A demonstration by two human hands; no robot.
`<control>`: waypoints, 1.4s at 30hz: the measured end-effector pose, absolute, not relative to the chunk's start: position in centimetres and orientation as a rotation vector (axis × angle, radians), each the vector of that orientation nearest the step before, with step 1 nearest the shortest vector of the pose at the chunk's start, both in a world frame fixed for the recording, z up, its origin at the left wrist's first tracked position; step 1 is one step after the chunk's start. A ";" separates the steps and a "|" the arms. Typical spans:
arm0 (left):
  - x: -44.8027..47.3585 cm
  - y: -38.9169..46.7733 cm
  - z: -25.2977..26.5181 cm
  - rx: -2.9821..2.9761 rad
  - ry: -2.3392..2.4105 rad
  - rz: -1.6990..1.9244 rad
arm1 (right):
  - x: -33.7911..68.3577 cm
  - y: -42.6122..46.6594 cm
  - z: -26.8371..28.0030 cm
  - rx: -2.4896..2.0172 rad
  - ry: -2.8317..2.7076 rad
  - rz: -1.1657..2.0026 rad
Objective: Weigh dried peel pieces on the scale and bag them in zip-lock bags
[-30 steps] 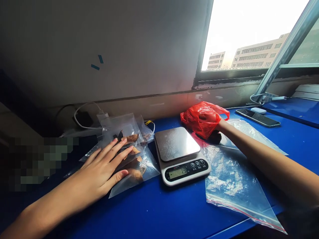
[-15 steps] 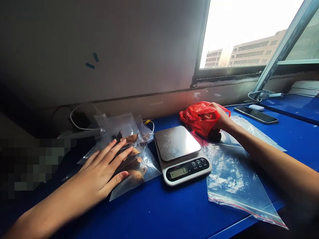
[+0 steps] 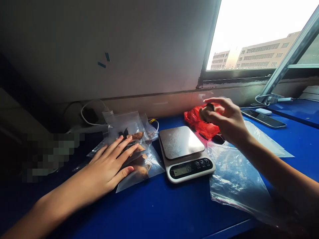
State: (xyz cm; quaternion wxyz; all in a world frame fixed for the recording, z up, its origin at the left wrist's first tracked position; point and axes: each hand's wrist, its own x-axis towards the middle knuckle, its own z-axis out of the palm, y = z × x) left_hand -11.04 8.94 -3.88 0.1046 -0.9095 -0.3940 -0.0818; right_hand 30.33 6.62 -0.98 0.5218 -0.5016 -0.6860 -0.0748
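The blue table point(image 3: 159, 212) bears scale point(image 3: 181, 142), bags point(image 3: 155, 163) and phone point(image 3: 264, 119).

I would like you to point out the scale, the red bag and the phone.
Scale point(image 3: 184, 148), head view: on its metal plate, toward the front.
Red bag point(image 3: 202, 127), head view: on its crumpled plastic side.
Phone point(image 3: 263, 119), head view: on its dark screen.

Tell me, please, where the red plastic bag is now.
In the head view, the red plastic bag lies right of centre, beyond the digital scale, partly hidden by the right hand.
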 end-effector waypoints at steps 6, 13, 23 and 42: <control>-11.6 9.4 -4.4 -2.681 -1.104 -0.273 | 23.9 4.4 -0.1 -0.927 -1.142 0.914; -11.2 8.8 -3.7 -2.683 -1.141 -0.209 | 24.8 5.2 -1.2 -0.977 -1.051 1.078; -11.2 8.9 -3.7 -2.682 -1.114 -0.200 | 24.4 6.0 -3.8 -1.252 -1.935 0.125; -11.7 9.3 -4.5 -2.635 -1.047 -0.270 | 38.7 5.5 0.5 -2.157 -2.212 0.465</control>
